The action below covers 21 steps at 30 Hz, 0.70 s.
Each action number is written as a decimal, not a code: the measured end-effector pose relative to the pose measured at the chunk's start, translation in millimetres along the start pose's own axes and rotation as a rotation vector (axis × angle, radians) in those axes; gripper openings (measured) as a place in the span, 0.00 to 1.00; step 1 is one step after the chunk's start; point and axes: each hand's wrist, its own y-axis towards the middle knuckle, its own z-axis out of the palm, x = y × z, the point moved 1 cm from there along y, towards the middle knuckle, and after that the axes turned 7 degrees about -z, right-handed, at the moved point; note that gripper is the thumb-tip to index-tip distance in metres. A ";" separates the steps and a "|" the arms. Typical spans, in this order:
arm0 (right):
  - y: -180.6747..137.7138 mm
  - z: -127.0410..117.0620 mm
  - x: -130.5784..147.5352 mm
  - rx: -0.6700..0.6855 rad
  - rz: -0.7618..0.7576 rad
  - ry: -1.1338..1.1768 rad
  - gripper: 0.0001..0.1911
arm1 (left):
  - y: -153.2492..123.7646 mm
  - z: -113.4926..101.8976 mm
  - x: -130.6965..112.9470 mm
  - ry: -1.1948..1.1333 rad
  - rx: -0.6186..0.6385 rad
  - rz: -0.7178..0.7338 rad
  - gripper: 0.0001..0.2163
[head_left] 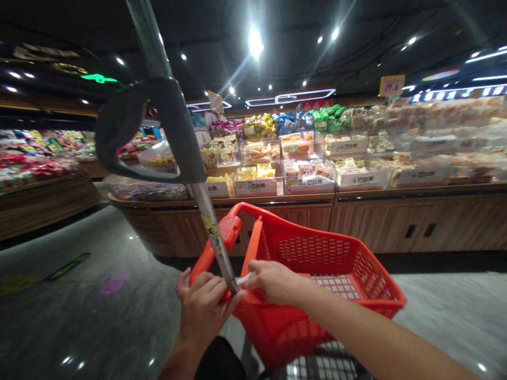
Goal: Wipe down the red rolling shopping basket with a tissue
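Note:
A red plastic shopping cart point(317, 232) stands in front of me, its basket to the right and its push bar toward the left. My left hand point(208, 301) is closed around the push bar, its thumb by the lower end of a metal pole point(216, 237). The pole leans up to the left and carries a grey looped plastic handle point(180, 132). Pinched in the fingers of my right hand point(273, 282) is a small white tissue-like piece point(245, 278), right beside the pole's lower end and against the bar. Whether the left fingers also touch the pole, I cannot tell.
A long wooden display counter point(277, 203) with clear bins of packaged food point(309, 174) runs behind the cart. Another wood-sided display point(43, 195) stands at the left. A price sign point(392, 85) rises at the right above the goods. Grey shiny floor point(99, 316) lies at the left.

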 end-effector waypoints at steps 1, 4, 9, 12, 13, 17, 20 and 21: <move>0.4 0.8 1.0 -0.008 0.007 0.014 0.12 | 0.7 1.0 0.5 0.006 -0.005 0.000 0.08; 0.9 2.2 -1.5 -0.069 0.131 0.028 0.11 | 3.3 3.8 1.3 0.029 -0.015 -0.005 0.11; -8.9 -7.4 -5.7 -0.105 0.119 0.099 0.14 | 8.7 8.4 -1.1 0.055 0.007 0.025 0.14; -23.2 -13.1 -3.3 -0.258 0.211 0.201 0.13 | 12.8 13.6 -1.5 0.034 0.020 0.047 0.10; -28.8 -11.9 -1.6 -0.338 0.269 0.266 0.12 | 14.0 15.0 -0.5 0.030 0.008 0.043 0.10; -50.6 9.3 11.9 -0.554 0.445 0.536 0.10 | 11.7 12.1 5.3 0.002 -0.113 0.026 0.09; -63.8 27.5 29.5 -0.593 0.454 0.606 0.09 | -6.7 2.7 -2.7 -0.045 -0.229 0.006 0.20; -67.7 32.2 36.0 -0.596 0.462 0.563 0.09 | -16.4 1.4 -10.2 -0.093 -0.205 0.036 0.23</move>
